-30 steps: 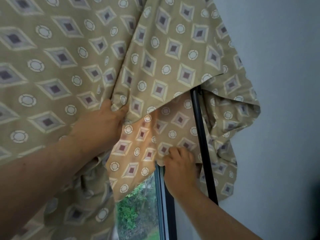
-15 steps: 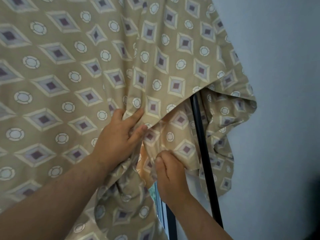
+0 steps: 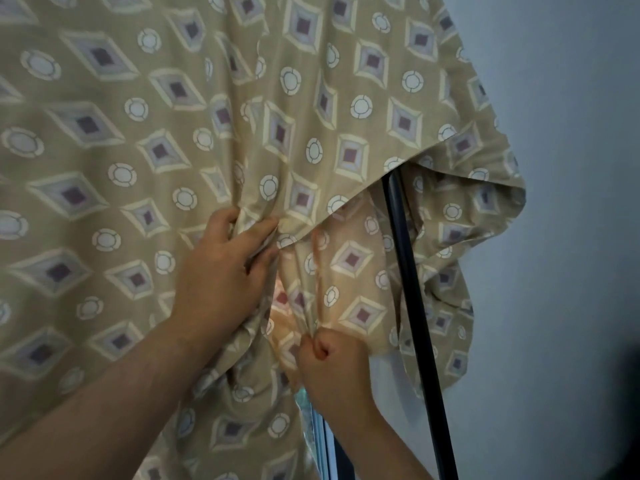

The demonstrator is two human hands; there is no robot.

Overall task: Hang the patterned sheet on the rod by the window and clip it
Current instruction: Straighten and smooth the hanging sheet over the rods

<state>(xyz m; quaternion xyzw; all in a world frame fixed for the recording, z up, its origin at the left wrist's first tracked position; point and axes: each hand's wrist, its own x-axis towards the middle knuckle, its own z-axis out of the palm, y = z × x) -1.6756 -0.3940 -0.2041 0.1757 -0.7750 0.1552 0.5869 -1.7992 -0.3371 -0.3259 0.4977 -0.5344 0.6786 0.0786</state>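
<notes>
Your left hand [image 3: 221, 271] grips a bunched fold of the patterned sheet [image 3: 173, 133], fingers curled into the cloth near its lower edge. Your right hand [image 3: 332, 368] is closed in a fist on the back layer of the sheet, just below. The sheet hangs draped over the dark rod [image 3: 408, 278] beside the grey wall [image 3: 571, 202], covering most of the window [image 3: 323, 452].
</notes>
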